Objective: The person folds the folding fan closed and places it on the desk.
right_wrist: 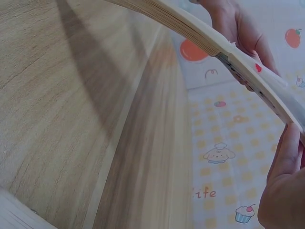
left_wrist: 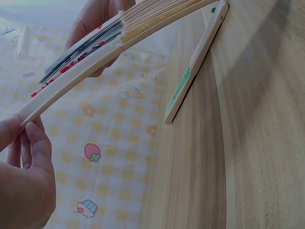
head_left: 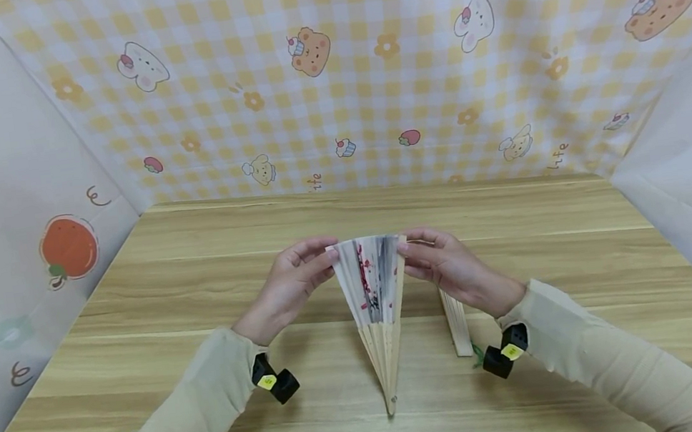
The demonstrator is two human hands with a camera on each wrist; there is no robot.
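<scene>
Between my two hands is a partly spread folding fan (head_left: 368, 278), pale with red blossom and grey painting, its bare wooden ribs meeting at a pivot toward me. My left hand (head_left: 294, 280) pinches the fan's left upper corner between thumb and fingers. At the opposite corner my right hand (head_left: 446, 265) pinches the outer rib the same way. The left wrist view shows the fan (left_wrist: 71, 76) edge-on, held up over the table. From the right wrist, the fan's ribs (right_wrist: 186, 33) look bowed and stacked close.
A second, folded fan (head_left: 456, 325) with pale wooden ribs lies on the wooden table (head_left: 196, 263), partly hidden under my right hand; green shows on it in the left wrist view. A yellow checked cloth (head_left: 370, 98) hangs behind the table, with white cloth at both sides.
</scene>
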